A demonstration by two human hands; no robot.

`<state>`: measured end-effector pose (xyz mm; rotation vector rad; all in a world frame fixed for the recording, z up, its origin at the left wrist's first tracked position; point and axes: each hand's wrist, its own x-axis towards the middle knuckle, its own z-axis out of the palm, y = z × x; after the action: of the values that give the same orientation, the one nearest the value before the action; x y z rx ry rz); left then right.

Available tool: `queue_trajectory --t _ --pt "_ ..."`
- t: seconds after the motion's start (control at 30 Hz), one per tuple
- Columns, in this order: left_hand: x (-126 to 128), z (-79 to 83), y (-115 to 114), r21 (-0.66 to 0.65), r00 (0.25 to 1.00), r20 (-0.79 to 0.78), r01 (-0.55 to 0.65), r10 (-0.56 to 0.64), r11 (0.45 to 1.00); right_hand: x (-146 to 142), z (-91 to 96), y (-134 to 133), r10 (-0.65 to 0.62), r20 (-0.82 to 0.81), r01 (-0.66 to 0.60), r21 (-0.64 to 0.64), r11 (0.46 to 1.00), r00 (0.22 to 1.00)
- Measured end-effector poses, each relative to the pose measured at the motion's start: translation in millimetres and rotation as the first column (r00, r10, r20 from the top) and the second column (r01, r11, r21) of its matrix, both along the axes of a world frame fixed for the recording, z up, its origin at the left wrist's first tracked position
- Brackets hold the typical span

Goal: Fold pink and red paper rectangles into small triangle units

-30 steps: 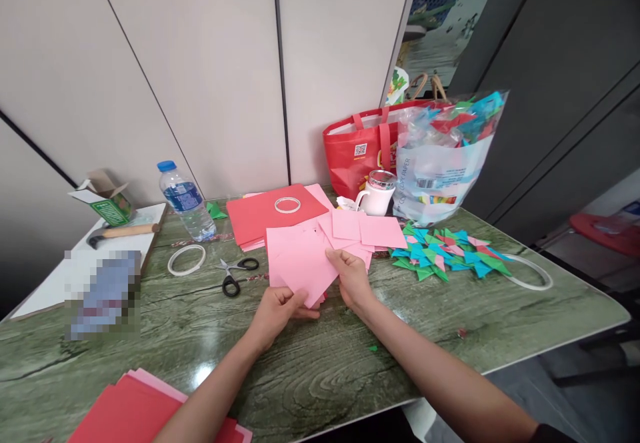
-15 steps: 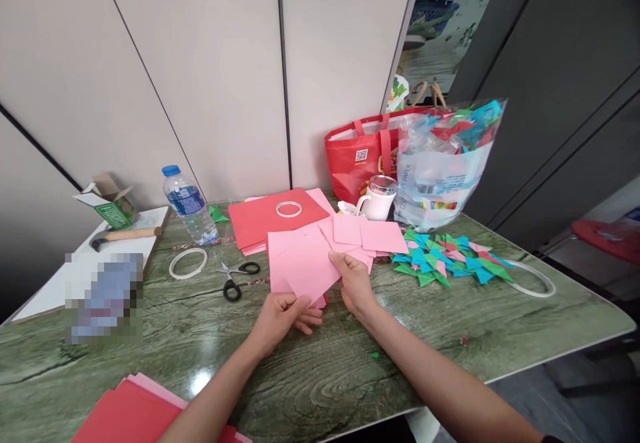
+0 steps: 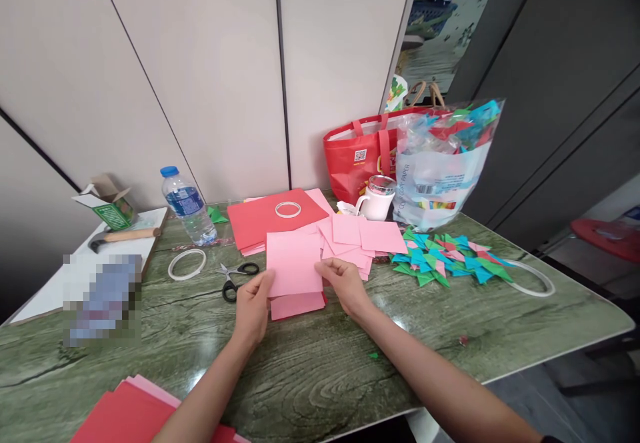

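Observation:
Between my two hands is a square sheet of pink paper (image 3: 294, 263), raised a little over a stack of pink and red paper (image 3: 298, 307). My left hand (image 3: 254, 303) pinches its left edge, thumb on top. At the right edge, my right hand (image 3: 344, 284) grips it between thumb and fingers. Several loose pink paper pieces (image 3: 350, 254) lie just beyond my right hand. Black-handled scissors (image 3: 237, 279) rest open on the table, behind and left of my left hand.
Red sheets (image 3: 260, 220) with a tape roll (image 3: 288, 210) lie behind. A water bottle (image 3: 189, 206), white mug (image 3: 377, 200), red bag (image 3: 350, 163) and clear plastic bag (image 3: 440, 176) stand at the back. Folded paper pieces (image 3: 450, 256) spread right. More red paper (image 3: 125, 413) lies front left.
The pink sheet has turned from slanted to square with the stack. My left hand has moved left from the sheet's lower corner to its left edge; my right hand has shifted slightly.

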<state>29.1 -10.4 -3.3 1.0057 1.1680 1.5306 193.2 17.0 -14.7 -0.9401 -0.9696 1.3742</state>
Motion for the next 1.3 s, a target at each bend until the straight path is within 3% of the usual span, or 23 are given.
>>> queue_trajectory --t 0.1,0.17,0.3,0.43,0.6,0.73,0.83,1.0,1.3 --pt "-9 5.1 4 0.023 0.999 0.035 -0.025 0.024 0.999 0 -1.3 -2 0.19 0.047 -0.188 -0.043 0.981 0.981" --pt "-14 7.3 5 0.043 0.999 -0.042 0.001 0.001 0.999 0 -2.7 -2 0.253 0.049 -0.251 -0.046 0.967 0.966" --pt "-20 8.6 3 -0.007 0.954 -0.263 0.149 -0.145 0.989 4 -2.3 1 0.187 0.037 -0.188 0.023 0.982 0.982" --pt "-19 12.1 -1 -0.116 0.792 -0.466 0.388 -0.395 0.914 10 4.3 3 0.159 0.105 -0.174 0.152 0.973 0.982" --pt "-15 19.2 -4 -0.228 0.565 -0.573 0.586 -0.594 0.777 12 10.2 -3 0.293 0.344 -0.371 0.185 0.91 0.892" --pt "-14 18.0 -6 -0.273 0.5 -0.582 0.623 -0.641 0.733 8 9.2 -8 0.33 0.54 -0.48 0.162 0.862 0.774" --pt "-11 15.1 -7 -0.297 0.461 -0.595 0.635 -0.658 0.713 5 7.3 -9 0.327 0.584 -0.492 0.145 0.858 0.743" --pt "-9 15.2 -8 -0.306 0.447 -0.606 0.632 -0.657 0.712 7 8.1 -7 0.344 0.611 -0.515 0.124 0.848 0.713" --pt "-16 19.4 -4 -0.284 0.54 -0.511 0.628 -0.668 0.725 33 17.7 6 0.307 0.61 -0.476 0.132 0.869 0.73"
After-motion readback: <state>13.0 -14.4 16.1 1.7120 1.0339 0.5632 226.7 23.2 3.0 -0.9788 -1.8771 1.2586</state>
